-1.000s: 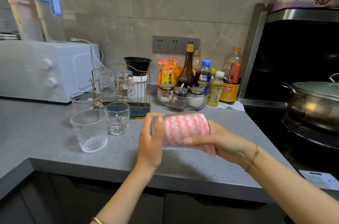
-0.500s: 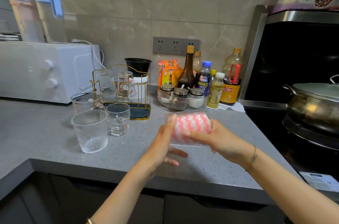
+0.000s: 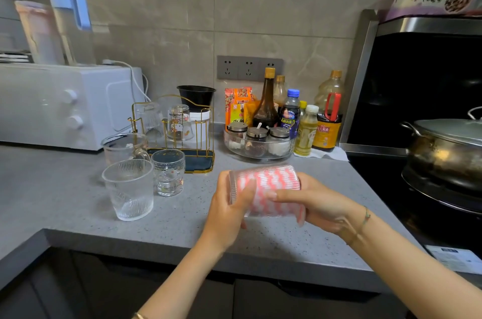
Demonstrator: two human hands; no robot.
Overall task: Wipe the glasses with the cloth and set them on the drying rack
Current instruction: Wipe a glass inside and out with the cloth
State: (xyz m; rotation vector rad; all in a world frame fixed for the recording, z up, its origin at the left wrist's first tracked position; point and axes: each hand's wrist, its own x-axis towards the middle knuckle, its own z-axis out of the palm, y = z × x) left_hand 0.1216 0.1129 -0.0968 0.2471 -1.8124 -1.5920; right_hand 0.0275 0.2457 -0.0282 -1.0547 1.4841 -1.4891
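We look down over a grey worktop [image 3: 65, 201] in a kitchen, with both bare hands raised just above its near edge. Between them lies a ribbed clear glass [image 3: 263, 189], tipped on its side with the rim to the left and the base to the right. A pink-and-white striped cloth [image 3: 271, 183] shows through the ribbed wall and spills out under the base. The left hand [image 3: 229, 207] cups the rim end, its fingers [image 3: 250, 188] curled around the glass and pressed against the wall. The right hand [image 3: 313, 201] holds the base end, its fingers [image 3: 284, 194] laid together along the near side, pinching cloth and glass. We judge the wiping step to be in hand, with this glass not yet racked. To the far left stands the gold wire drying rack [image 3: 177, 133], with two glasses already upside down on it. Just in front of the rack three more glasses [image 3: 130, 188] stand upright on the worktop, seemingly awaiting their turn. The next move, as we judge it, calls for freeing the cloth, turning the glass mouth down and carrying it left and away to an open peg, clear of the upright glasses.
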